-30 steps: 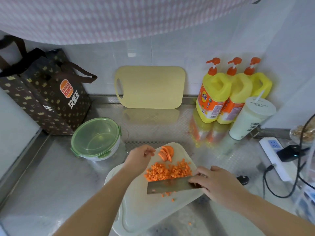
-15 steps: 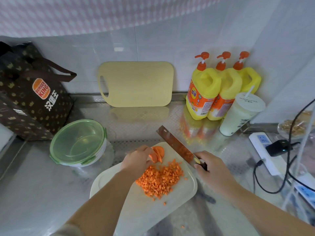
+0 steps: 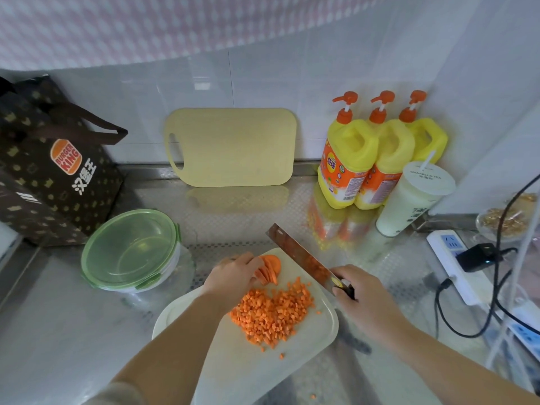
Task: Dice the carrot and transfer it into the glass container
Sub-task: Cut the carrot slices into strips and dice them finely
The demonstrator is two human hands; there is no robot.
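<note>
L hand [image 3: 233,273]: fingers curled, holding carrot slices [image 3: 270,268] at far end of white cutting board [image 3: 263,361]. R hand [image 3: 362,296]: wrapped round handle of cleaver [image 3: 301,258], blade raised, angled far-left, beside slices. Diced carrot [image 3: 271,314] piled mid-board. Glass container [image 3: 131,249], green lid on, sits left of board.

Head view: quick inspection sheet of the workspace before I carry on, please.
Surface: steel counter, a stray carrot bit near the front.
Job's things: diced carrot piled on white board; carrot slices uncut; glass container left of board, green lid on.
Clutter: yellow board, paper bag, three detergent bottles, drink cup.
Hands: left hand holds the slices; right hand grips cleaver, blade clear of carrot.
Cables: black cable loops from power strip, right of board.
Surroundings: tiled wall behind.
</note>
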